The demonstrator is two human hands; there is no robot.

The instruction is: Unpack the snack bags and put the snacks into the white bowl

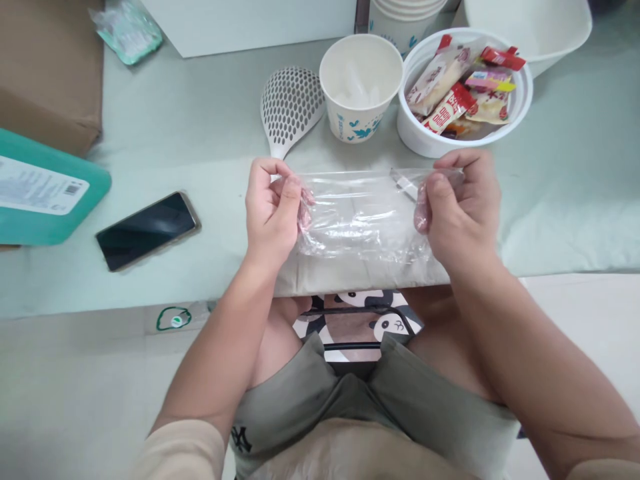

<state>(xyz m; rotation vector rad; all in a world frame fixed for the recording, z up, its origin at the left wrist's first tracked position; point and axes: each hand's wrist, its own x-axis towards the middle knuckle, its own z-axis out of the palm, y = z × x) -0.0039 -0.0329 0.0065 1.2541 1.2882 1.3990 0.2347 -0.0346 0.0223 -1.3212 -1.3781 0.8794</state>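
Observation:
A clear plastic bag (357, 217) is stretched sideways above the front of the table. My left hand (273, 210) pinches its left end, the thumb on top and some fingers inside the film. At the other end my right hand (457, 203) grips the bag, with fingertips showing through the plastic. Just beyond the left hand lies a grey slotted skimmer (291, 103), its handle partly hidden. A white paper cup (361, 120) with blue print stands behind the bag and holds translucent pieces. Through the film a slim light-coloured object (404, 183) shows near the right hand.
A white tub (420, 137) of wrapped snacks stands behind my right hand, near stacked paper cups (405, 27) and a white container (555, 40). On the left are a phone (149, 231), a green box (55, 227), a cardboard box (50, 73) and a small packet (129, 33).

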